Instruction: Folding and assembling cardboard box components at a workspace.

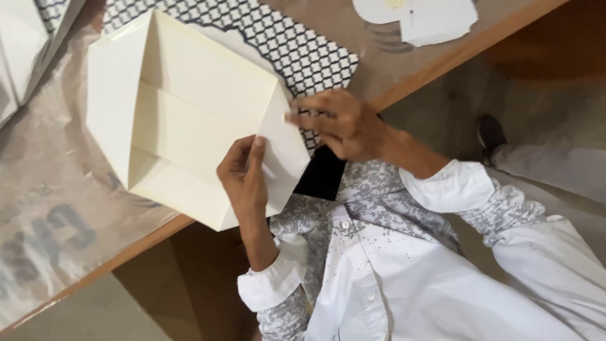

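Both hands are pressing flat on the cream paper mid-frame, left hand holding its lower corner, right hand creasing the right flap, and I am judging, through blur, several folds done, more remaining.

Paper-craft workshop, plastic-covered wooden table, patterned sheet, cut paper pieces

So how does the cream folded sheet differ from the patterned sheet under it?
The cream folded sheet is plain, while the patterned sheet carries a black-and-white lattice print. The cream sheet has its side flaps folded in and lies on top; the patterned sheet lies flat beneath it, mostly covered. Both hands touch the cream sheet: the left hand presses its lower flap, the right hand its right corner. Both sheets rest on the table.
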